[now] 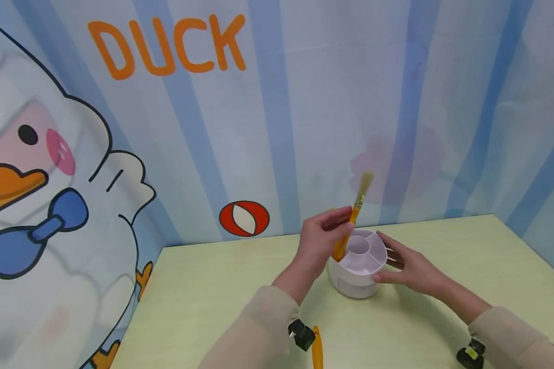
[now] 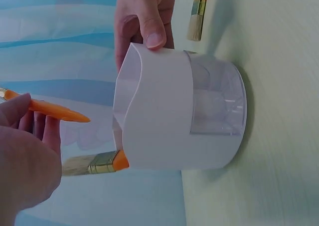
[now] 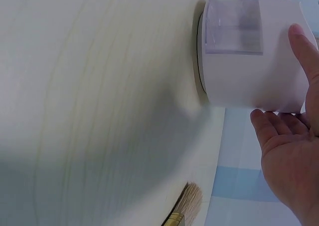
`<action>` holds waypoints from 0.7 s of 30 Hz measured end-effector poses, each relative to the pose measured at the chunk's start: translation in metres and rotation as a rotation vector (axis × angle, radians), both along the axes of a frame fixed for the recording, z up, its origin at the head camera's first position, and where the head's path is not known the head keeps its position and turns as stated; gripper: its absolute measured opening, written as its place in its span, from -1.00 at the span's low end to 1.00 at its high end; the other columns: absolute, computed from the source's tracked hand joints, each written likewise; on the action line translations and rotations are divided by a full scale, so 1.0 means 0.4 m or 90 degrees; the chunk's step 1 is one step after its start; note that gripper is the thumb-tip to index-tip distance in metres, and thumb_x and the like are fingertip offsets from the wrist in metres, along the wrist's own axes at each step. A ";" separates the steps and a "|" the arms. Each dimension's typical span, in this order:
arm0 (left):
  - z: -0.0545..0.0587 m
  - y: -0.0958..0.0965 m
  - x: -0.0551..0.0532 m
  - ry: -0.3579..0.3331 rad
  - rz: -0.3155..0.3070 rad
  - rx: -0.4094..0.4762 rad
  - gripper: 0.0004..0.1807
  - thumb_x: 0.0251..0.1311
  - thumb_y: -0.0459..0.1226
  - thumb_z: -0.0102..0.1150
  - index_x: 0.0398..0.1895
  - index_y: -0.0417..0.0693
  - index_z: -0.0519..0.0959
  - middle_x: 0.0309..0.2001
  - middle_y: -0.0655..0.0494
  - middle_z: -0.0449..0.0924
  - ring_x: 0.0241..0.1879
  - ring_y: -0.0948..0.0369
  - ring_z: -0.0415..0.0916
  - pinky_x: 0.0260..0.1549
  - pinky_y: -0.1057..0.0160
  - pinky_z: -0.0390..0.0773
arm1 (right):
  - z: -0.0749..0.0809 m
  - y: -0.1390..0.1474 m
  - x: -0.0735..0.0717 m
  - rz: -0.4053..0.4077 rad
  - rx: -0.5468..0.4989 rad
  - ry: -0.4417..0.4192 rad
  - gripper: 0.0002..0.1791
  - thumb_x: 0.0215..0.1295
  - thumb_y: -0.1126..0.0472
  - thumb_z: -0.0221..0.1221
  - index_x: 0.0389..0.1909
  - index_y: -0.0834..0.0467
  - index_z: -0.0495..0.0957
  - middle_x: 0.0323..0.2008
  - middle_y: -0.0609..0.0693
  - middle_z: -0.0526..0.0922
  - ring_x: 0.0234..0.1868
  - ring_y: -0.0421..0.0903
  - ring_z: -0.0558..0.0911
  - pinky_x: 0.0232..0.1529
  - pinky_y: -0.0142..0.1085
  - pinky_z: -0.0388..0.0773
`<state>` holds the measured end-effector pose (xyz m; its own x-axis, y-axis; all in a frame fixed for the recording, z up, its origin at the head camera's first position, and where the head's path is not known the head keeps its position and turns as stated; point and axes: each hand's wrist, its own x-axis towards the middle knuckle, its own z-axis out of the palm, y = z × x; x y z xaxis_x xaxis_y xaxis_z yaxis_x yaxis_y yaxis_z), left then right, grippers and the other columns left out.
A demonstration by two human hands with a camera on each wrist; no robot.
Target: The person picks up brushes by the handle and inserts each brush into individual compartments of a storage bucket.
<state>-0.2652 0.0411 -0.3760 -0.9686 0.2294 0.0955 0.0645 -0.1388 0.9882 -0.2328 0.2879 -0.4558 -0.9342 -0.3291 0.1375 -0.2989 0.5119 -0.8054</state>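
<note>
Setting: pale worktop (image 1: 208, 294), backed by a blue-striped printed backdrop (image 1: 332, 113).

Nearest, bottom centre of the head frame: an orange handle (image 1: 317, 348) beside the left sleeve (image 1: 258, 328); its far end is cut off, so what it belongs to cannot be told.

Middle, right of centre: white round holder (image 1: 354, 287), upright on the worktop, top divided into compartments around a central ring. The left wrist view shows a clear panel (image 2: 219, 96) low on its wall. The right grip (image 1: 411, 266) clasps it, thumb on the near wall, fingers round the side; probably a steadying hold, since a light tub could slide or tip when knocked.

Left grip (image 1: 320, 236) pinches a brush (image 1: 360, 197) by its orange handle, bristles up and tilted. Holding it there leaves the bristles untouched and the narrow handle tip pointing down; the left wrist view shows that tip apart from the rim. A second brush (image 2: 97, 162) stands in the holder, handle down, presumably so the bristles do not bear its weight.

Beyond: another brush (image 3: 189, 203) lies on the worktop near its back edge, bottom of the right wrist frame.

Farthest: red ball print (image 1: 244, 219) and orange lettering (image 1: 166, 46), upper left.
</note>
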 end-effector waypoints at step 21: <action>-0.029 0.098 -0.040 0.000 0.086 0.083 -0.64 0.26 -0.54 0.42 0.08 -0.12 0.80 0.00 0.02 0.83 0.01 0.13 0.78 0.12 0.17 0.73 | 0.011 -0.007 0.004 0.008 -0.008 -0.002 0.16 0.30 0.15 0.52 0.69 0.37 -0.03 0.59 0.46 0.18 0.48 0.45 0.41 0.32 0.08 0.57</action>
<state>-0.2813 0.0802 -0.3875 -0.9898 0.0829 0.1156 0.0910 -0.2558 0.9624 -0.2313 0.2849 -0.4514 -0.9304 -0.3392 0.1391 -0.3031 0.4984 -0.8122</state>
